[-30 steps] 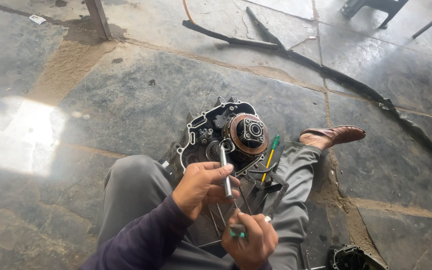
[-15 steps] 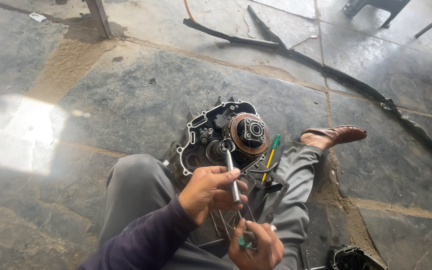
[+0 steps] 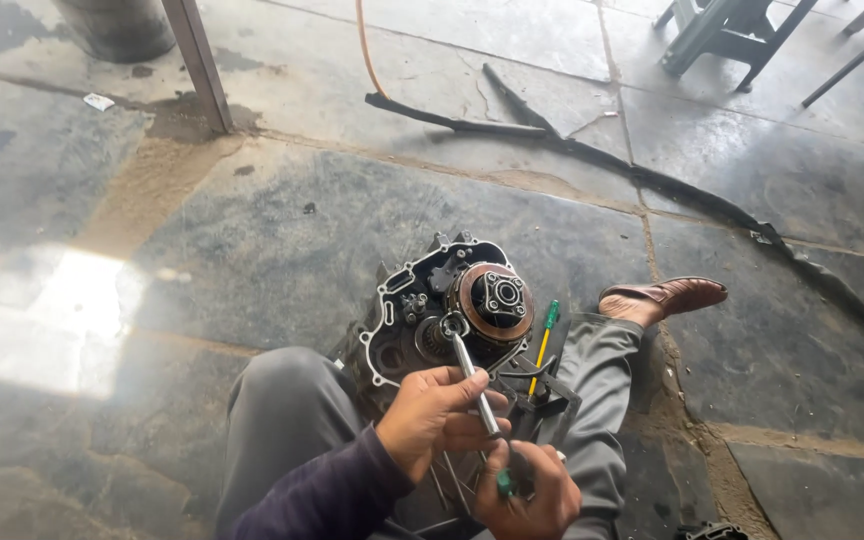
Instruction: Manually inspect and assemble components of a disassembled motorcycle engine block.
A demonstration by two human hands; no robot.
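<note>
Steel wrench (image 3: 474, 375) slants up and away from the left hand (image 3: 434, 418), fingers pinching its shaft, ring end on the engine case (image 3: 432, 310); right hand (image 3: 530, 490) below grips a green-handled tool (image 3: 504, 483).

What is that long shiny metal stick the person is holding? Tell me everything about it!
The wrench is a slim, silvery steel bar with a ring-shaped end. It tilts up and away from the person, the ring resting on a part of the engine, just left of the round coppery clutch. The left hand wraps its fingers around the lower shaft; the right hand, holding something green, sits just below it. The engine lies on the stone floor between the person's legs.
</note>
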